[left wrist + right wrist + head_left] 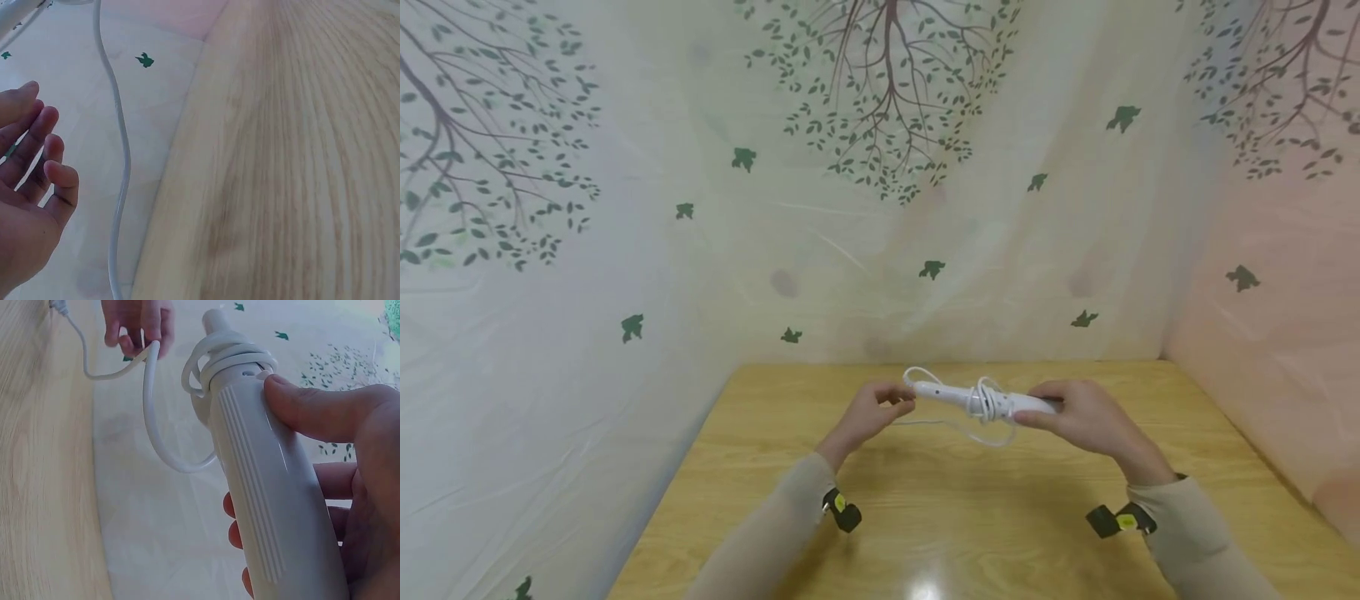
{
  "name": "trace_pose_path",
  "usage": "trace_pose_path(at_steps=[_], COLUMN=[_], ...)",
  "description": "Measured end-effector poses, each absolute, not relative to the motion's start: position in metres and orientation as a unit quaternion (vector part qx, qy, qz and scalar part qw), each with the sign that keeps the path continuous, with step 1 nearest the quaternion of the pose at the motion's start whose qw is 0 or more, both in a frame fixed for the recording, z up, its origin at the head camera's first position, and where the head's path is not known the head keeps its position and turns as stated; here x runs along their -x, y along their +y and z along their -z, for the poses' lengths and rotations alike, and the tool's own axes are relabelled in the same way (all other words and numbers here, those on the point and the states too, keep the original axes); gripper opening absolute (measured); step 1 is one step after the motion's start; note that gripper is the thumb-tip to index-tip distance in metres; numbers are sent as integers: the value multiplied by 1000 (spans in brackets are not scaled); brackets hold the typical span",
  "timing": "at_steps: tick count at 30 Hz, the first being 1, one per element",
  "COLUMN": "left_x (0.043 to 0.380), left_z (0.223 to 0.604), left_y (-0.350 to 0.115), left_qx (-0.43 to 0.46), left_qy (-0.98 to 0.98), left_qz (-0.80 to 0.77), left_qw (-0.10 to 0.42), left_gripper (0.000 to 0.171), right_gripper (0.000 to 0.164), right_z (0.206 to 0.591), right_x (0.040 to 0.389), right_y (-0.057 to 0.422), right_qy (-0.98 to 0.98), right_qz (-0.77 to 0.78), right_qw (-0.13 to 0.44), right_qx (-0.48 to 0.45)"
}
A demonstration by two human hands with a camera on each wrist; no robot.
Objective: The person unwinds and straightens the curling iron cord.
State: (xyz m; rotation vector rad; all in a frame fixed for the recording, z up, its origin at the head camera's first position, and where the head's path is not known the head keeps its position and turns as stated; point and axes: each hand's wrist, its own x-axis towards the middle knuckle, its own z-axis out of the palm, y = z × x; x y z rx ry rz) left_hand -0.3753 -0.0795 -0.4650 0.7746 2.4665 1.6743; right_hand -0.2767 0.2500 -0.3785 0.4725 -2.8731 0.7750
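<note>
My right hand (1086,417) grips the thick ribbed end of a white wand-shaped appliance (269,487), much like a hair styling iron. Its thumb lies along the top near small buttons, fingers curled round beneath. White cord (237,359) is wound in several loops about the appliance's middle; the thinner end points left. My left hand (872,412) is close to that thin end, fingers loosely bent and nothing visible in its grasp. In the left wrist view the loose cord (122,144) hangs apart from these fingers; in the right wrist view its bend overlaps the fingertips.
Below both hands is a wooden table (970,517). A white plug-like cord end (59,306) shows at the upper left of the right wrist view. Pale sheeting (850,292) printed with trees and leaves surrounds the table at the back and sides.
</note>
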Motion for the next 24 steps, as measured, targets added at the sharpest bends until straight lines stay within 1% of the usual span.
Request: trace_pose_path(at_steps=[2, 3, 4, 6, 7, 8, 9, 12, 14, 18, 24], left_x=[378, 379, 380, 381, 380, 379, 377, 370, 365, 360, 358], left_z=[464, 463, 462, 458, 456, 452, 448, 437, 428, 420, 418], left_y=[-76, -74, -72, -68, -66, -64, -61, -53, -47, -33, -22], left_qx=[-246, -244, -247, -265, -283, -303, -323, -364, -362, -343, -364], left_qy=[787, 779, 772, 754, 742, 729, 715, 687, 678, 691, 689], left_qz=[-564, -574, -582, -597, -603, -609, -615, -621, -627, -618, -607], left_qw=[45, 53, 59, 70, 71, 76, 81, 100, 125, 154, 155], left_gripper=[12, 16, 23, 44, 51, 55, 54, 41, 35, 34, 27], right_gripper=[54, 52, 49, 45, 43, 43, 42, 41, 40, 39, 39], right_z=[379, 379, 378, 379, 378, 378, 378, 378, 378, 378, 378], right_x=[276, 275, 274, 273, 272, 271, 271, 269, 269, 269, 269], right_y=[248, 247, 246, 244, 243, 242, 241, 239, 238, 236, 236], right_qy=[-949, -948, -946, -943, -941, -939, -937, -931, -928, -926, -924], right_qz=[-260, -260, -262, -263, -265, -267, -269, -279, -287, -291, -298], right_qw=[62, 64, 65, 67, 67, 68, 67, 59, 53, 43, 24], right_qx=[-166, -172, -178, -193, -200, -206, -213, -227, -232, -237, -238])
